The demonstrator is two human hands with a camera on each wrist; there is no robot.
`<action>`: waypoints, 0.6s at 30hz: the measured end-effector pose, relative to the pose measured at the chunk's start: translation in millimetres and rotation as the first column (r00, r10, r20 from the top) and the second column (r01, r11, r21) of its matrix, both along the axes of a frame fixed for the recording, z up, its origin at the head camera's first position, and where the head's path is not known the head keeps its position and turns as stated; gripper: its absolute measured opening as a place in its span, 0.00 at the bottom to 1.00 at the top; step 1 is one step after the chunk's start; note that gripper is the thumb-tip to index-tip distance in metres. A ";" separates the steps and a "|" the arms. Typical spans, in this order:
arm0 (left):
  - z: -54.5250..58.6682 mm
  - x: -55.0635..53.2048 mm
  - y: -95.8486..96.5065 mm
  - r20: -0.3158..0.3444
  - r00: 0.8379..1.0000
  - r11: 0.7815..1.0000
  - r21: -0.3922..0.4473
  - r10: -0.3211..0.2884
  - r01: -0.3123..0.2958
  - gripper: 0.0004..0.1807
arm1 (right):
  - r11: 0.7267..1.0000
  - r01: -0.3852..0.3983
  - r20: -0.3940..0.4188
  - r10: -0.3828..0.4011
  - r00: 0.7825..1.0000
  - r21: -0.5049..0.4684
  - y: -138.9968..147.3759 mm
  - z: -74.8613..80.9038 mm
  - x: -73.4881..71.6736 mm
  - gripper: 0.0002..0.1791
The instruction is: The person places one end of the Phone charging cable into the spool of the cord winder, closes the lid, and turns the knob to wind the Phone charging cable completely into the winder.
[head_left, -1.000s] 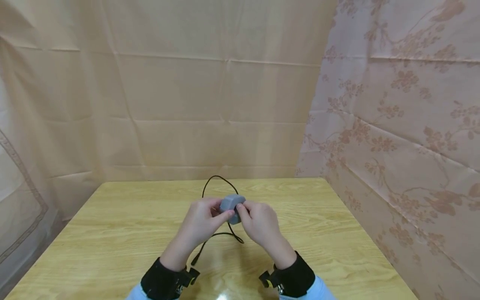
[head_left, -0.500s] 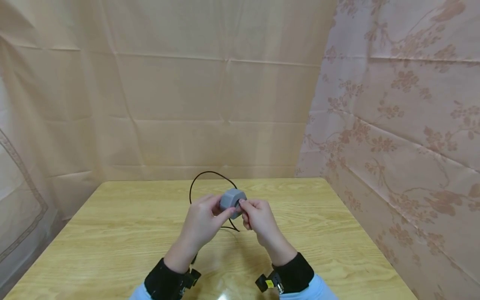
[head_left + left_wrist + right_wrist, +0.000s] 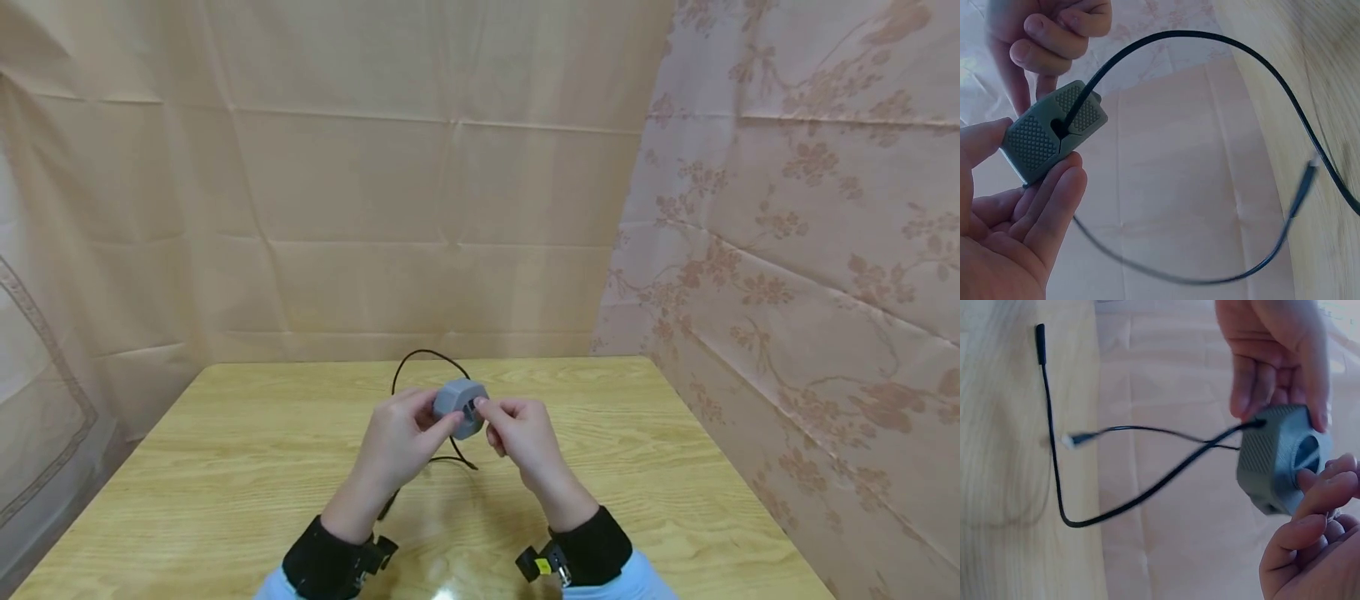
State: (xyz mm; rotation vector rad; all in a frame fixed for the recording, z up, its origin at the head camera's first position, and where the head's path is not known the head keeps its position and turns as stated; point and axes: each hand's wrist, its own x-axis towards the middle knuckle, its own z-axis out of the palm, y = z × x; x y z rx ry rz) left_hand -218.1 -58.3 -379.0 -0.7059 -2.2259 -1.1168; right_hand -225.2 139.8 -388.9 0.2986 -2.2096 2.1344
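Observation:
Over the table, my left hand (image 3: pixel 397 437) holds a grey faceted housing (image 3: pixel 454 395) between thumb and fingers. Ridged patches cover the sides of this housing in both wrist views, and a dark round opening (image 3: pixel 1307 453) faces my right hand (image 3: pixel 527 440). My right thumb and forefinger pinch at that opening, while the other fingers curl in; what lies between their tips is hidden. From a hole in the housing runs a black cable (image 3: pixel 1194 34), arching away and looping. Two cable ends show in the right wrist view: a black plug (image 3: pixel 1040 345) and a blurred connector with a pale tip (image 3: pixel 1079 440).
A light wood table (image 3: pixel 637 492) lies beneath both hands. Beige cloth (image 3: pixel 352 183) hangs behind its far edge, and floral cloth (image 3: pixel 795 250) hangs along the right side. Black straps with small cameras (image 3: pixel 588 546) circle both wrists.
The housing rose and turned so more of its opening shows, then shifted slightly left. My right fingers have shifted at the opening. The cable loop swung left, then partly back.

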 end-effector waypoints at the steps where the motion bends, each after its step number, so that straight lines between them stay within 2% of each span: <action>1: 0.3 -0.4 -1.0 0.003 1.000 1.000 0.000 0.001 -0.001 0.14 | 1.000 0.002 -0.008 -0.002 1.000 -0.005 1.7 1.1 -0.2 0.19; 6: 2.9 -1.1 -5.9 0.036 0.999 1.000 0.014 -0.008 0.007 0.14 | 0.996 0.015 -0.016 -0.016 1.000 -0.088 12.8 7.8 -3.3 0.14; 11: 4.9 -2.6 -12.8 0.106 0.994 0.999 0.051 -0.024 0.019 0.12 | 0.978 0.050 -0.037 -0.059 0.998 -0.205 27.4 17.5 -5.2 0.11; 15: 7.4 -3.8 -18.5 0.187 0.982 0.997 0.079 -0.033 0.019 0.13 | 0.957 0.065 -0.076 -0.090 0.993 -0.284 39.5 25.1 -5.4 0.12; 18: 9.0 -3.9 -22.4 0.240 0.970 0.996 0.091 -0.042 0.021 0.13 | 0.953 0.079 -0.123 -0.119 0.985 -0.293 46.8 30.1 -4.2 0.14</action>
